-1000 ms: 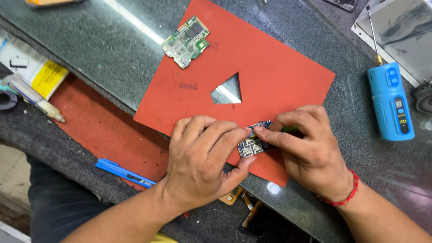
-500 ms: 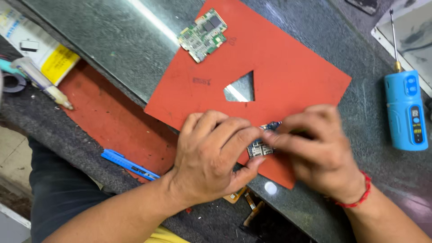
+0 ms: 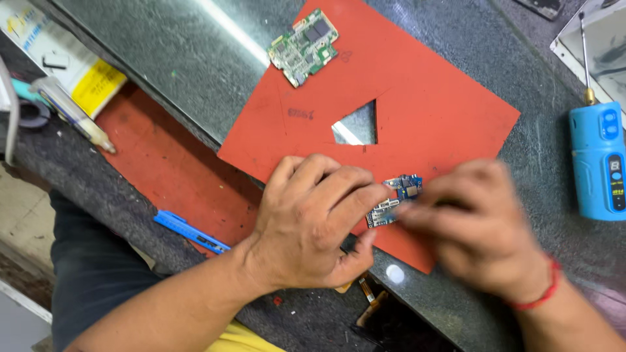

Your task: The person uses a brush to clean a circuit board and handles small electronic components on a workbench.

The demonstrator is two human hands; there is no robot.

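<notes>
The left hand [image 3: 313, 221] lay palm down on the near corner of a flat red-orange mat with a triangular hole cut through it [image 3: 430, 111], its fingers curled forward and their tips pressed on the near end of a small blue circuit board with silver shields [image 3: 396, 199], pinning it to the mat. The right hand [image 3: 473, 231], with a red thread band [image 3: 538, 290] at its wrist, was blurred in motion just beside the far end of the same board; its fingertips [image 3: 411, 218] met the board's edge, but whether they pinched it or only touched it could not be told. The small board lay flat near the mat's lower corner, between the two hands and partly covered by the left fingers. Well apart, at the mat's upper edge, rested a larger green circuit board [image 3: 304, 47]. The mat sat on a dark speckled glass-topped bench [image 3: 163, 52]. To the right stood a light-blue cylindrical electric screwdriver with a thin metal bit [image 3: 598, 156], lying on the bench apart from the hands. Near the left forearm lay a slim blue plastic pry tool [image 3: 190, 231] on a darker red mat [image 3: 176, 176], and farther left a clear syringe-like tube [image 3: 72, 114] rested beside a white and yellow box [image 3: 62, 58].
</notes>
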